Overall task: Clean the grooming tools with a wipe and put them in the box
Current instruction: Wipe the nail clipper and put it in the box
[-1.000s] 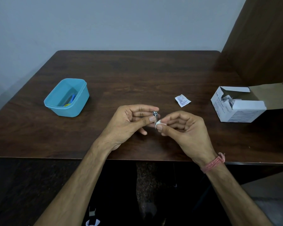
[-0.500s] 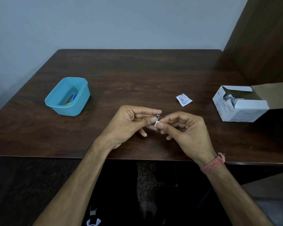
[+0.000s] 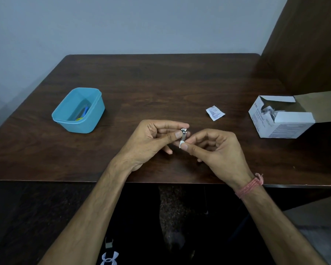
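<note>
Left hand [image 3: 151,142] fingers pinch nail clipper [image 3: 183,135]; right hand [image 3: 216,150] fingers press wipe [image 3: 181,144].

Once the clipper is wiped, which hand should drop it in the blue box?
Left, probably: the left hand already pinches the clipper and is nearer the box; the right hand holds the wipe.
</note>
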`<state>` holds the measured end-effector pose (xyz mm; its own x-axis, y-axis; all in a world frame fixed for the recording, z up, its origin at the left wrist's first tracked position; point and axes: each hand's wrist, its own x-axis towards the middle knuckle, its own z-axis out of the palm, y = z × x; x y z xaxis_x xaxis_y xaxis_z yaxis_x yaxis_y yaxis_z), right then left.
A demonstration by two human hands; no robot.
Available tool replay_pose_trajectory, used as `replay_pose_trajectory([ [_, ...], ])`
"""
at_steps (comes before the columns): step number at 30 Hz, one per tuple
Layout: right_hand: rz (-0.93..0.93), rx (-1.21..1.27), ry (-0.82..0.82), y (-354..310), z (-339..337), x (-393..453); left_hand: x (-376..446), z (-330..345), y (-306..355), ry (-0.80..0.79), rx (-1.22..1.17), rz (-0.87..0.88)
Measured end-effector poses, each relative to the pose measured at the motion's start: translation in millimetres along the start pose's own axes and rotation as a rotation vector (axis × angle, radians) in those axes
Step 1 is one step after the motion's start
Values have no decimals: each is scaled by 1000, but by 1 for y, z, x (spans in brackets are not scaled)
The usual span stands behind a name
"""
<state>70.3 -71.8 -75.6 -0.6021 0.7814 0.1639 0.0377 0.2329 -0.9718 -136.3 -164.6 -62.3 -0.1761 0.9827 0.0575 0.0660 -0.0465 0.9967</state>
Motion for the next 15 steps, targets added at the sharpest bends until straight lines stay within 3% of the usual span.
replay_pose_trajectory([
  [6, 18, 26, 82, 0, 1, 1, 1, 2, -1, -18, 41, 7],
  [12, 13, -45, -13, -1, 2, 0, 0, -1, -2, 3, 24, 18],
  [15, 25, -17, 53, -1, 2, 2, 0, -1, -3, -6, 57, 17],
])
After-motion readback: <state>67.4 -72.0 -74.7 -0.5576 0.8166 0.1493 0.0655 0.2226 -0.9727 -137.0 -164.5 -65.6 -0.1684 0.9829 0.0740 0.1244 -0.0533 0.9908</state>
